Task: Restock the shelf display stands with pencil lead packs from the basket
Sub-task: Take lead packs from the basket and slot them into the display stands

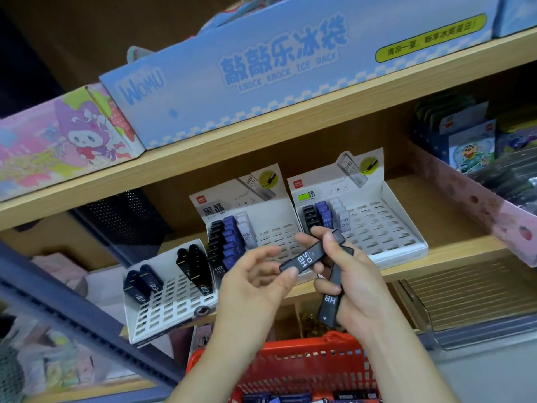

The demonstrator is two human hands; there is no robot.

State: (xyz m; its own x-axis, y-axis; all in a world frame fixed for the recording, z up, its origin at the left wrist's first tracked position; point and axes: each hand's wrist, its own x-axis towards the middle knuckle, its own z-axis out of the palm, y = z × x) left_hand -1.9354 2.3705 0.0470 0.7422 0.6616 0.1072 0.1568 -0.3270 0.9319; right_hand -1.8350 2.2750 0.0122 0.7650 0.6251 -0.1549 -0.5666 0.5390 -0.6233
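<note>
Both hands are raised in front of the middle shelf. My left hand [255, 282] pinches the lower end of a black HB 0.5 lead pack [312, 255], and my right hand [353, 282] pinches its upper end. The right hand also holds other black lead packs [329, 302] against its palm. Three white slotted display stands sit on the shelf: a left stand [162, 309] with a few black packs, a middle stand [270, 228] and a right stand [386, 228], each with black, blue and clear packs in its left columns. The red basket [293, 370] sits below with packs inside.
The wooden shelf board [430, 260] carries the stands. Above them, a blue ice-pack carton [261, 80] and a pink cartoon box [58, 141] sit on the upper shelf. A pink tray [476, 205] of goods stands at right. A dark blue rail [87, 315] crosses lower left.
</note>
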